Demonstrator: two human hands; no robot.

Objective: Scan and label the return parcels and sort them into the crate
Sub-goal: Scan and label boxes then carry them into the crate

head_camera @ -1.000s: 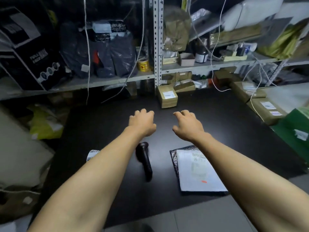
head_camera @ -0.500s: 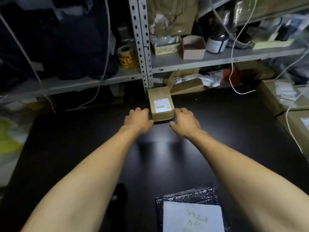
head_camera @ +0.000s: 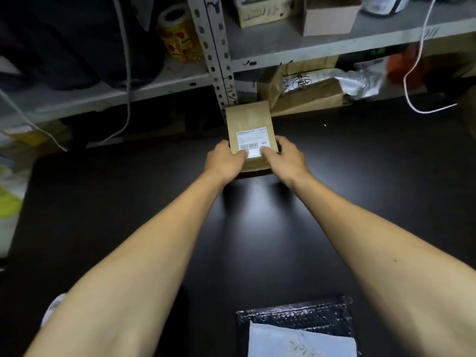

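A small brown cardboard parcel [head_camera: 248, 119] with a white barcode label lies at the far edge of the black table [head_camera: 360, 176], against the shelf upright. My left hand [head_camera: 225, 159] grips its near left side and my right hand [head_camera: 284, 157] grips its near right side, thumbs on the label. A black bubble mailer [head_camera: 296, 315] with a white sheet on it lies near the table's front edge, between my forearms. The scanner and the crate are out of view.
A grey metal shelf [head_camera: 334, 45] runs behind the table with small boxes, a yellow tape roll [head_camera: 179, 34] and dark bags. An open brown box [head_camera: 306, 95] sits just right of the parcel. White cables [head_camera: 412, 104] hang down at left and right.
Both hands reached forward across the table and closed on the small brown parcel. The view moved forward, so the scanner dropped out of sight.
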